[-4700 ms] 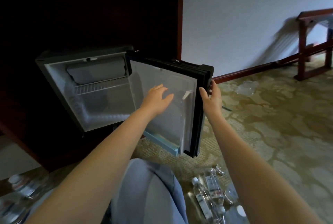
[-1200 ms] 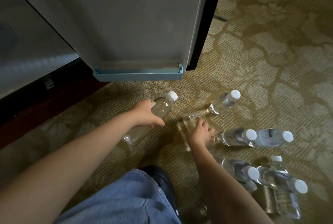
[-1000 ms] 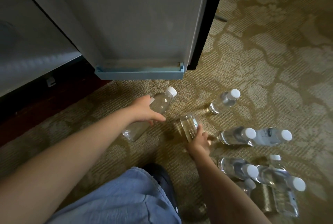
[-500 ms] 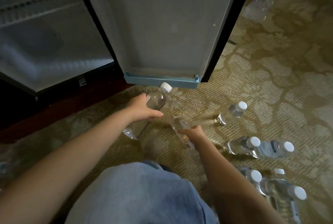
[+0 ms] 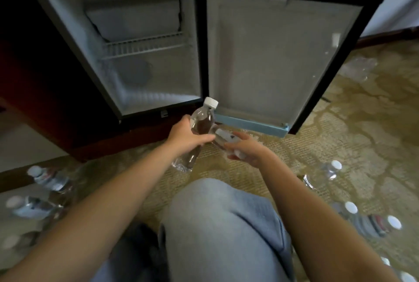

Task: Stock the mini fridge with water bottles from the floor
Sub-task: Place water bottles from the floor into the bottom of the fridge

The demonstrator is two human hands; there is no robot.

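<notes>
The mini fridge [image 5: 145,91] stands open ahead, with a wire shelf [image 5: 145,45] inside and nothing on it. Its door [image 5: 278,59] is swung wide to the right, with a light blue rack [image 5: 249,124] at the bottom. My left hand [image 5: 186,138] grips a clear water bottle [image 5: 201,120] with a white cap pointing up towards the fridge. My right hand [image 5: 247,149] holds a second water bottle [image 5: 221,136], lying crosswise with its base against the first. Both are raised above the carpet, just in front of the fridge's lower edge.
More water bottles lie on the patterned carpet: some at the right [image 5: 326,172] [image 5: 367,220] and some at the left [image 5: 48,179] [image 5: 29,205]. Clear plastic wrap [image 5: 358,69] lies beyond the door. My knee in blue jeans [image 5: 222,225] fills the lower middle. A dark wood cabinet [image 5: 45,91] surrounds the fridge.
Both hands have lifted their bottles off the carpet and up towards the open fridge. My view has tilted up, so the whole fridge interior and door show now.
</notes>
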